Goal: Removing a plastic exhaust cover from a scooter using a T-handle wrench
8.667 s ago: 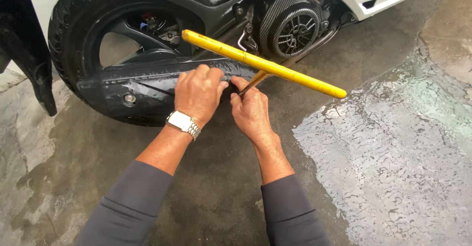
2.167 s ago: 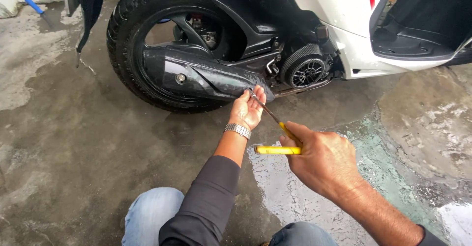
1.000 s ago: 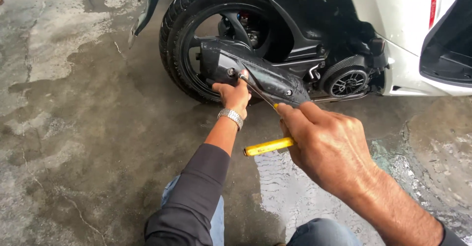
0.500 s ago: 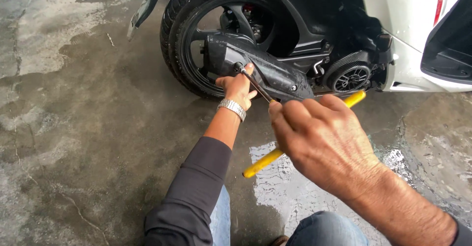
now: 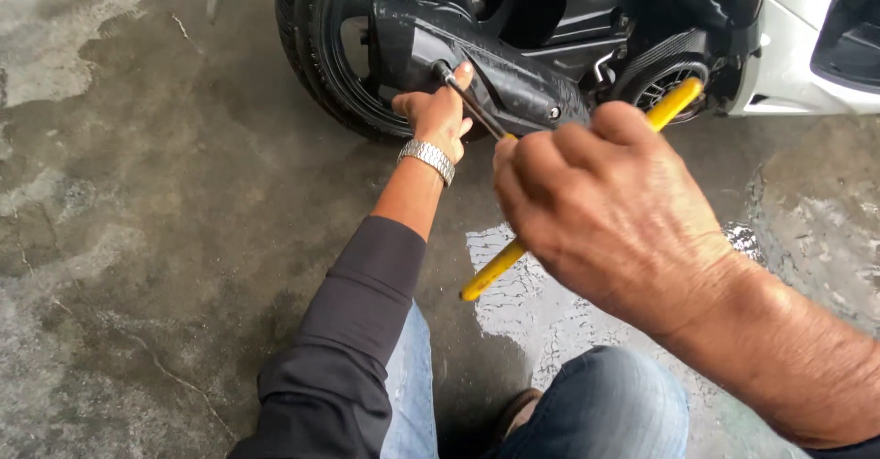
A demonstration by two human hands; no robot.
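My right hand (image 5: 610, 216) is closed around the yellow handle (image 5: 493, 271) of a T-shaped wrench, close to the camera. Its thin metal shaft (image 5: 477, 110) runs up and left to a bolt on the black exhaust cover (image 5: 513, 78) of a scooter. My left hand (image 5: 438, 110), with a metal watch on its wrist, steadies the shaft's tip against that cover with thumb and fingers. The black rear wheel (image 5: 325, 65) stands just behind the cover.
The scooter's white body panel (image 5: 788, 65) is at the upper right, with a round engine fan cover (image 5: 665, 83) beside it. The concrete floor (image 5: 137, 221) is wet and patchy. My knees in blue jeans (image 5: 605, 413) fill the bottom edge.
The view has closed in on the wheel. My right hand has turned the yellow handle from nearly level to a steep diagonal, while my left hand has stayed at the shaft's tip on the cover.
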